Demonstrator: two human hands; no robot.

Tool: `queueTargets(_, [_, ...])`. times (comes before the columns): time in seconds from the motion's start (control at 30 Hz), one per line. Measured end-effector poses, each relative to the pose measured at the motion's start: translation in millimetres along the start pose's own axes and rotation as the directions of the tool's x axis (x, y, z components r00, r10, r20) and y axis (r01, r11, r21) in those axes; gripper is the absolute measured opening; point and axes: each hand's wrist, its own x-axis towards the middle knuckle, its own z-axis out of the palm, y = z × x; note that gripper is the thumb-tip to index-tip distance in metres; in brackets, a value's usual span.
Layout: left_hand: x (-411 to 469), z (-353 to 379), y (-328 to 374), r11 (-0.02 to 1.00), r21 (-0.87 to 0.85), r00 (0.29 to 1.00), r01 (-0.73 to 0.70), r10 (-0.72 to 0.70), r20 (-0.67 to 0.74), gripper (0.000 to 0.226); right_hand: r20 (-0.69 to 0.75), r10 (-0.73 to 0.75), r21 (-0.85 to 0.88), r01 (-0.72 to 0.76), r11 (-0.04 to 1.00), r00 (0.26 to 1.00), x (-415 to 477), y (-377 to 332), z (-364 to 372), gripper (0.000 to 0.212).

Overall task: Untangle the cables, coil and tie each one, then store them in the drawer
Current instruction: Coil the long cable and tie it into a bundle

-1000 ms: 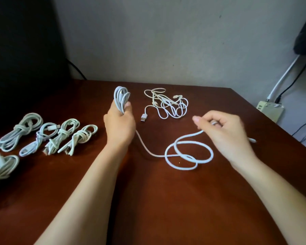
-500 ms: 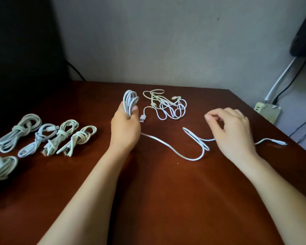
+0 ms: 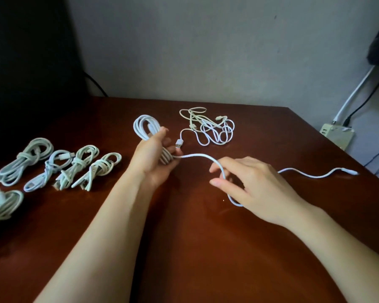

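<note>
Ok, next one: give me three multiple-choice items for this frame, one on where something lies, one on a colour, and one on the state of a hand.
1. Where on the table does the tangled pile lie?
A. at the near edge
B. on the far side, about the middle
C. at the far left

2. What colour is the held cable?
A. black
B. red
C. white

3. What is the left hand doing?
A. gripping the cable's coil
B. lying flat on the table
C. making an empty fist

Answers:
1 B: the pile sits beyond the coil, towards the table's back edge.
2 C: the run leading to the right hand is plainly white.
3 A: its fingers curl round the gathered loops, which stick out above the hand.
</note>
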Motion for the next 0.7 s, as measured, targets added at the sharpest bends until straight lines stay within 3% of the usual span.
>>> queueTargets(0.1, [0,-2,3,0.992,-0.099,0.997,0.076,-0.072,0.038,0.024,0.024,0.065,0.082,-0.066,0.994,0.998,0,0,-3,0.014])
queueTargets(0.17, [-1,-3,3,0.995,-0.053,0.996,0.079,-0.077,0.038,0.024,-0.019,0.025,0.071,-0.023,0.997,1.0,-1,0,-2,0.008])
queueTargets(0.23, [-3,-1,-1,0.993,0.113,1.0,0.026,-0.027,0.009,0.022,-0.075,-0.041,0.031,0.043,0.999,0.996,0,1,1,0.011])
queueTargets(0.3, [-5,3,-9,0.926,0.368,0.997,-0.08,0.081,0.013,0.021,-0.163,-0.116,0.007,0.119,0.993,0.98,1,1,1,0.017])
queueTargets(0.37, [-7,7,-18,0.807,0.555,0.979,-0.202,0.172,0.106,0.022,-0.251,-0.161,-0.006,0.164,0.986,0.955,1,0,0,0.026])
queueTargets(0.43, [-9,10,-24,0.714,0.636,0.954,-0.293,0.178,0.24,0.027,-0.326,-0.194,-0.032,0.194,0.98,0.925,1,0,-2,0.031])
queueTargets(0.53, [-18,14,-27,0.691,0.651,0.916,-0.314,0.038,0.4,0.033,-0.444,-0.216,-0.068,0.207,0.976,0.87,0,1,-4,0.026])
queueTargets(0.7, [-35,21,-30,0.71,0.696,0.832,-0.107,-0.32,0.454,0.054,-0.596,-0.094,-0.009,0.111,0.994,0.797,0,3,-6,0.013])
